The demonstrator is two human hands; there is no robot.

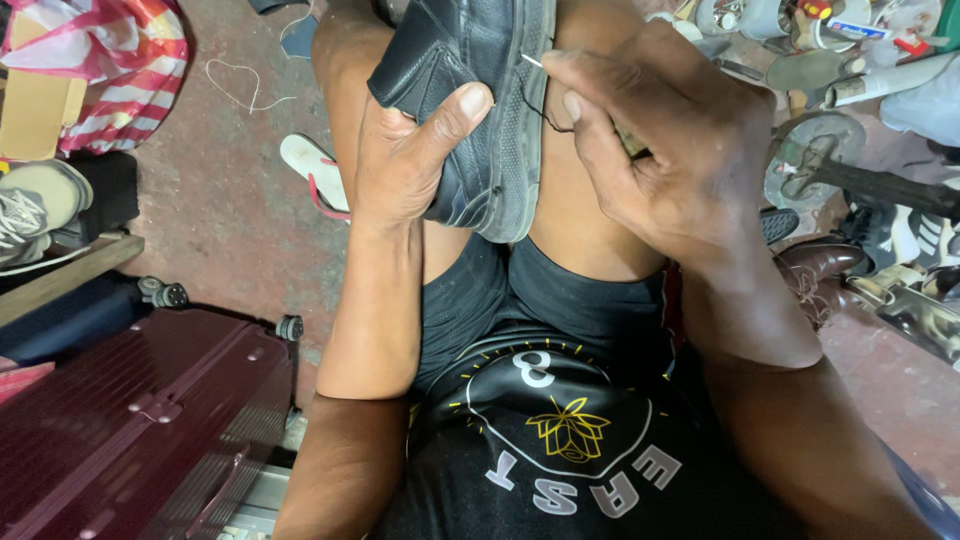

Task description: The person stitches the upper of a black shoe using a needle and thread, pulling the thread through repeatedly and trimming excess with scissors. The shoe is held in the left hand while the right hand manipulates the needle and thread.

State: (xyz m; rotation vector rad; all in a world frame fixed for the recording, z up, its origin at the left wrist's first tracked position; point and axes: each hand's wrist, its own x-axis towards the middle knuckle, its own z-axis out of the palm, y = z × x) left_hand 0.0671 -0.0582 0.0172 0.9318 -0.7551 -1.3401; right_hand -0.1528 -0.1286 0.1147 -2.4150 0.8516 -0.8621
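Black shoe (480,100) gripped above the knees.
It is clasped by the left hand (405,165); a needle (532,61) is pinched at its sole by the right hand (670,150), dark thread (540,112) trailing.

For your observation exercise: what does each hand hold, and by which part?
Left hand grips the black shoe by its upper; right hand pinches a needle at the sole's edge.

A single head-worn camera looks steeply down from close above, along the person's chest and lap to the knees, with the concrete floor (220,200) at both sides.
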